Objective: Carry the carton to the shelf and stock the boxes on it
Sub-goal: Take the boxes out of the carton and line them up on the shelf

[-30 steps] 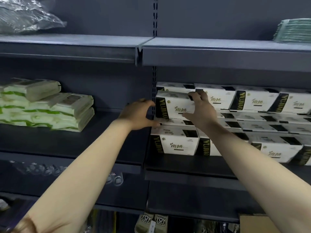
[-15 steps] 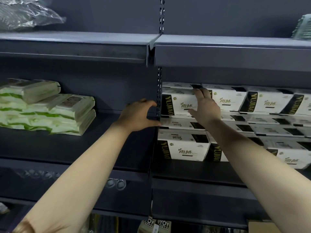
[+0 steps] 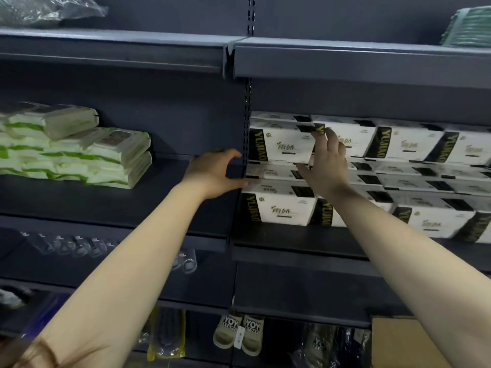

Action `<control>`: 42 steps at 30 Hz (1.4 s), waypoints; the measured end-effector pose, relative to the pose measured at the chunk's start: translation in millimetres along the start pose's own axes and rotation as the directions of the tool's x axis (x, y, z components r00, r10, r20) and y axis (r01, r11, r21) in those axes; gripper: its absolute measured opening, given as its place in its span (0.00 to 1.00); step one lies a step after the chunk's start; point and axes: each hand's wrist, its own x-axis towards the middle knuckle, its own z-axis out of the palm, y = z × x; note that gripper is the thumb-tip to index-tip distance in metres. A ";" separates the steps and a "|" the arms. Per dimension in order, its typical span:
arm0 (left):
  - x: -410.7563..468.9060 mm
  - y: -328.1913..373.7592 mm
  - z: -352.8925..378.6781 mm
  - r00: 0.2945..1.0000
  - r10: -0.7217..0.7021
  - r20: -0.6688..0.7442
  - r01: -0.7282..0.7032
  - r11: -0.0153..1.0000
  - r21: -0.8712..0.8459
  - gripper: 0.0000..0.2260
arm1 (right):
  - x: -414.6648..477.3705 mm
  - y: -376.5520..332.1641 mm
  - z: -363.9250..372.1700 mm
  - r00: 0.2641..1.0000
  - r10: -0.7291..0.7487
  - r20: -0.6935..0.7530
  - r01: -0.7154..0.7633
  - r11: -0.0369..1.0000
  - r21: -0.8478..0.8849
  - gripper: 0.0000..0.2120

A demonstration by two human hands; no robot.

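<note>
Box (image 3: pixel 281 148) lengthwise along shelf (image 3: pixel 292 241), label outward, right hand (image 3: pixel 326 168) touching

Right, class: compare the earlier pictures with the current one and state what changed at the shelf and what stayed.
The top-left white cardboard box with a black end slid back into line with its row. The right hand, which gripped its top edge, now spreads straight fingers at its front. The left hand stays curved beside the dark metal shelf upright; the other boxes are unmoved.
</note>
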 end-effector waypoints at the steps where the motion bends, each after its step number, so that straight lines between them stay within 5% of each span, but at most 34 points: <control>1: -7.7 4.2 0.1 1.000 -0.013 -0.005 0.013 1.000 0.009 0.31 | -8.7 2.0 -3.9 1.000 -0.015 0.001 0.015 1.000 0.010 0.36; 18: -194.5 57.6 40.5 0.993 -0.107 0.056 0.102 0.991 0.083 0.31 | -201.7 2.1 -38.1 0.961 -0.259 0.097 0.242 0.957 0.159 0.27; 42: -226.0 -25.9 91.0 0.959 -0.157 0.236 0.139 0.986 0.093 0.31 | -270.5 -52.1 58.8 0.921 -0.126 0.368 0.065 0.983 0.174 0.27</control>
